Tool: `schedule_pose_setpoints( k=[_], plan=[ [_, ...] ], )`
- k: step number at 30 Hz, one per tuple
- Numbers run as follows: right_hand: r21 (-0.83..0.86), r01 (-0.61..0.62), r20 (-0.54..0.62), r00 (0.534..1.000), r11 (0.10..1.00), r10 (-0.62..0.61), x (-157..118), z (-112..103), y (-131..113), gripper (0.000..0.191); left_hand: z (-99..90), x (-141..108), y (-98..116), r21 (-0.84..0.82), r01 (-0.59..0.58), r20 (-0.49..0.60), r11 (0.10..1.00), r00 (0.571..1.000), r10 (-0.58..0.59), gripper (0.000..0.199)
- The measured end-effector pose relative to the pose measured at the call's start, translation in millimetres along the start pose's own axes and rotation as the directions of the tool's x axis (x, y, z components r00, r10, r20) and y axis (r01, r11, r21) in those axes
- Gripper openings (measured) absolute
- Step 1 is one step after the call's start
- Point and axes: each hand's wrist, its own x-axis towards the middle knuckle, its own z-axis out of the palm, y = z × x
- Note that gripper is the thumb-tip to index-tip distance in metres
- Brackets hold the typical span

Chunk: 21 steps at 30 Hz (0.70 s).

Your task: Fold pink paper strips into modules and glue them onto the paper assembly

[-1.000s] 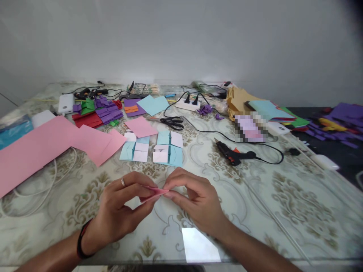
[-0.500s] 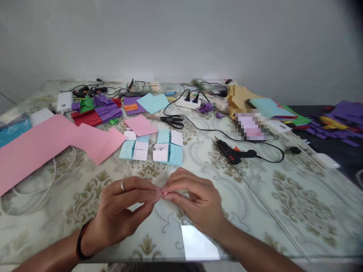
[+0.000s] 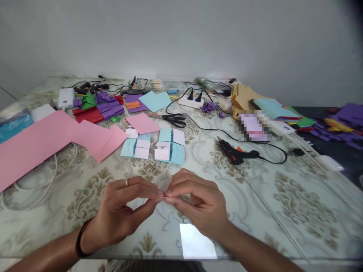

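Left: pink sheets point(image 3: 34, 147) flat, no folds seen. Farther back, purple pieces point(image 3: 110, 108), folded already. Near, left of centre: left hand point(image 3: 120, 211), thumb and fingers pinching a small pink paper point(image 3: 165, 196), near centre, mostly hidden; folding looks under way, stage can't be told. Beyond it, pink square point(image 3: 142, 123) flat, unworked; two blue-and-white pieces point(image 3: 177, 151) creased and folded. Right hand point(image 3: 198, 200) pinches the pink paper's other end. Right: glue gun point(image 3: 238, 152) lying unheld.

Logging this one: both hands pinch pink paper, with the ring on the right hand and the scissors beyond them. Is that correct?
Not quite: the head view shows the ring on the left hand. The pinched pink paper and the scissors beyond are right.
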Motion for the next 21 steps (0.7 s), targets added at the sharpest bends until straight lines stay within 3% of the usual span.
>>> schedule_pose_setpoints(
  k=[8,11,16,21],
  plan=[
    [0.017,0.013,-0.013,1.0,1.0,-0.013,-1,2,1,0.023,1.3,-1,-2,-0.115,0.053,0.014,0.992,0.999,-0.051,0.023],
    [0.045,-0.024,-0.021,0.999,0.999,0.025,-2,2,2,0.019,2.2,-1,-5,-0.136,0.134,0.034,0.981,0.991,-0.131,0.022],
    [0.098,-0.262,-0.126,0.954,0.96,0.273,-1,-3,1,0.01,5.2,-2,-18,-0.254,0.275,-0.022,0.927,0.957,-0.29,0.041],
    [0.015,-0.505,0.001,0.863,0.863,0.505,4,-8,2,0.02,3.9,-4,-26,-0.085,0.279,-0.102,0.957,0.953,-0.286,0.034]
  ],
)
